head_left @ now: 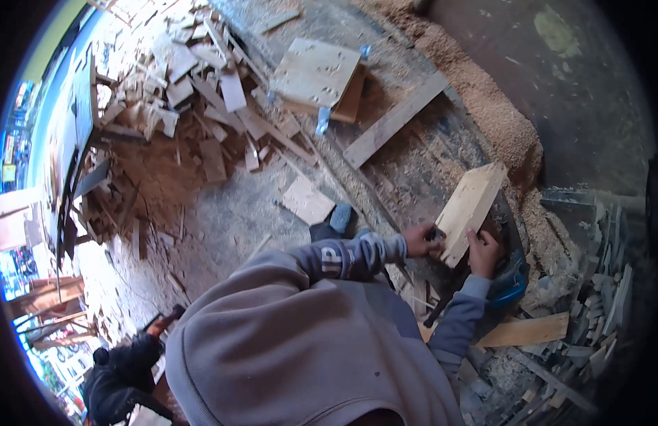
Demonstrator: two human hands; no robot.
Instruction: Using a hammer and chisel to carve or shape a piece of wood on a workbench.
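Observation:
A pale, thick wooden board (472, 207) slants between my hands, its far end pointing up and to the right. My left hand (422, 241) is closed at the near left edge of the board. Something small and dark shows by those fingers, too unclear to name. On the right edge, near the lower end, my right hand (485, 251) grips the board with bent fingers. Under and beyond it lies a dusty work surface (407, 177) with a long plank (396, 119) across it.
Stacked square boards (316, 73) lie farther along the surface. A large heap of wood offcuts (215, 85) spreads at the left, and sawdust (478, 92) banks along the right. More scraps (599, 319) pile at lower right. Another person (123, 380) in dark clothing is at lower left.

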